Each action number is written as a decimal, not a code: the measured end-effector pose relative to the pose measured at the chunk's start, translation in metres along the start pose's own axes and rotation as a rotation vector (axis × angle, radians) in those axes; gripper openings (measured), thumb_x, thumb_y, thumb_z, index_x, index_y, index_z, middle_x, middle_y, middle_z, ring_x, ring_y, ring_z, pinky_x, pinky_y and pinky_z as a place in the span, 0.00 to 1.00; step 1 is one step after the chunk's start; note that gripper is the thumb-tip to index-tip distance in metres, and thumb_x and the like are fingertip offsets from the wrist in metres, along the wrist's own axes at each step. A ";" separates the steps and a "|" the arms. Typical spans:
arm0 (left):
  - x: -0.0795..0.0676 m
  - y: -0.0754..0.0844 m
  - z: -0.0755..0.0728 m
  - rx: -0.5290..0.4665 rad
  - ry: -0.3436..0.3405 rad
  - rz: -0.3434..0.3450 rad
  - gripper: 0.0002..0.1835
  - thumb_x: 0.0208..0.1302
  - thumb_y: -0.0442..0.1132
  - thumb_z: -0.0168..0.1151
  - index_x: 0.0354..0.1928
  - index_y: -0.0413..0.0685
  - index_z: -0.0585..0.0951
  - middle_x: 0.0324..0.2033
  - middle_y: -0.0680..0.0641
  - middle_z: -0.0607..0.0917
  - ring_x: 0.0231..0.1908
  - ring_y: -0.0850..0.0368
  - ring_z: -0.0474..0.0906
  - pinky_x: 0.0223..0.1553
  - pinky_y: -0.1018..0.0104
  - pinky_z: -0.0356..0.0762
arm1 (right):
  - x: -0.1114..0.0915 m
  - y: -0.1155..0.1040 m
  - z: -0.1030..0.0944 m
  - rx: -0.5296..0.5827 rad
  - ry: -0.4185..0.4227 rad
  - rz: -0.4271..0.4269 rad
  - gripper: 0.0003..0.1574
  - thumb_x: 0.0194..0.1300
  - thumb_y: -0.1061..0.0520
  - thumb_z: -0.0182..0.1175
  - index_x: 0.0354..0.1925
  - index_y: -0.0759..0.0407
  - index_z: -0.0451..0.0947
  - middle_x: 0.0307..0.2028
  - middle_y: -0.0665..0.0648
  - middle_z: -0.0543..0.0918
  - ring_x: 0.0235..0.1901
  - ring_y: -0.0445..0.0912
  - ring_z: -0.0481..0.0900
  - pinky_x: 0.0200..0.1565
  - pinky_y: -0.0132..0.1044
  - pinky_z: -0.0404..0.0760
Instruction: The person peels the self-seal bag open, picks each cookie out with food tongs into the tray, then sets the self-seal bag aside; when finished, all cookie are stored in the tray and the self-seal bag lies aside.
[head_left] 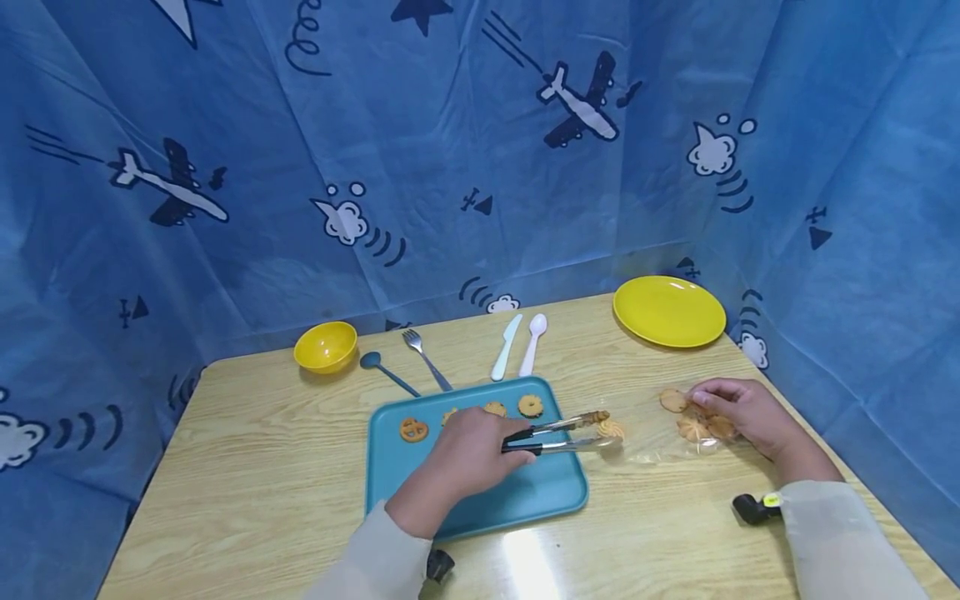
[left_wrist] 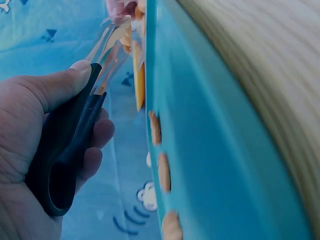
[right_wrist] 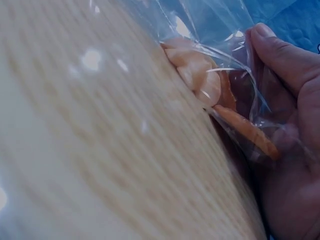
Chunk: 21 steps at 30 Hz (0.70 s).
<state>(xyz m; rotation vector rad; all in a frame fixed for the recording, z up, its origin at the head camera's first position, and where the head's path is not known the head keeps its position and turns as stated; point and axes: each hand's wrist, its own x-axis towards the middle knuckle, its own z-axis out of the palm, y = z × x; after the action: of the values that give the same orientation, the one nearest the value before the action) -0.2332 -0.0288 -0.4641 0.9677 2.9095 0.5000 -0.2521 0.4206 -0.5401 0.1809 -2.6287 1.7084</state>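
My left hand [head_left: 474, 450] grips the black handles of metal tongs [left_wrist: 65, 145] over the blue tray [head_left: 517, 517]. Between the tong tips, just past the tray's right edge, is a swirled cookie [head_left: 611, 429]. My right hand [head_left: 753, 412] pinches a clear plastic bag [right_wrist: 220, 30] that lies on the table with several cookies [head_left: 693, 429] inside. In the right wrist view, thumb and fingers hold the film close beside those cookies. Along the tray's far side lie a pretzel-shaped cookie [head_left: 413, 430], a ring cookie [head_left: 530, 406] and others partly hidden behind my left hand.
Behind the tray lie a dark spoon [head_left: 390, 372], a fork [head_left: 427, 360], a pale knife [head_left: 507, 347] and a pink spoon [head_left: 533, 344]. A yellow bowl [head_left: 326, 347] stands at the back left, a yellow plate [head_left: 669, 311] at the back right. Blue curtain [head_left: 450, 167] borders the table.
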 end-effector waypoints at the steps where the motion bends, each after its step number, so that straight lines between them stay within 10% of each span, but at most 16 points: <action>1: -0.005 -0.003 -0.003 -0.002 0.000 -0.010 0.25 0.65 0.62 0.67 0.62 0.65 0.84 0.10 0.61 0.74 0.14 0.63 0.65 0.22 0.65 0.62 | 0.000 0.000 0.000 0.006 0.000 0.005 0.20 0.75 0.55 0.60 0.49 0.74 0.82 0.41 0.36 0.87 0.41 0.30 0.81 0.44 0.24 0.79; 9: -0.045 -0.035 -0.027 -0.006 0.031 -0.071 0.25 0.63 0.59 0.71 0.59 0.60 0.86 0.30 0.58 0.90 0.24 0.66 0.73 0.27 0.67 0.67 | 0.000 -0.001 0.000 0.027 -0.015 0.021 0.20 0.76 0.55 0.60 0.50 0.74 0.81 0.41 0.35 0.87 0.42 0.30 0.82 0.45 0.24 0.79; 17: -0.064 -0.055 -0.025 0.019 0.041 -0.102 0.24 0.61 0.60 0.72 0.56 0.59 0.88 0.09 0.57 0.76 0.19 0.63 0.70 0.22 0.67 0.63 | 0.000 -0.004 -0.004 0.000 -0.035 0.072 0.23 0.76 0.52 0.60 0.52 0.72 0.81 0.42 0.36 0.87 0.43 0.30 0.81 0.46 0.24 0.79; 21: -0.063 -0.057 -0.021 0.007 0.026 -0.109 0.24 0.61 0.60 0.71 0.56 0.59 0.88 0.17 0.57 0.85 0.23 0.64 0.75 0.25 0.68 0.65 | 0.000 -0.006 -0.004 -0.007 -0.041 0.085 0.23 0.76 0.51 0.60 0.52 0.72 0.81 0.41 0.36 0.87 0.43 0.31 0.81 0.46 0.25 0.79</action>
<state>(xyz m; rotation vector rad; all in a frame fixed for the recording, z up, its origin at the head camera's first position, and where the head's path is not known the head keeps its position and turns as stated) -0.2179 -0.1152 -0.4667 0.8044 2.9683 0.5002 -0.2521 0.4217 -0.5332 0.1063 -2.7084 1.7386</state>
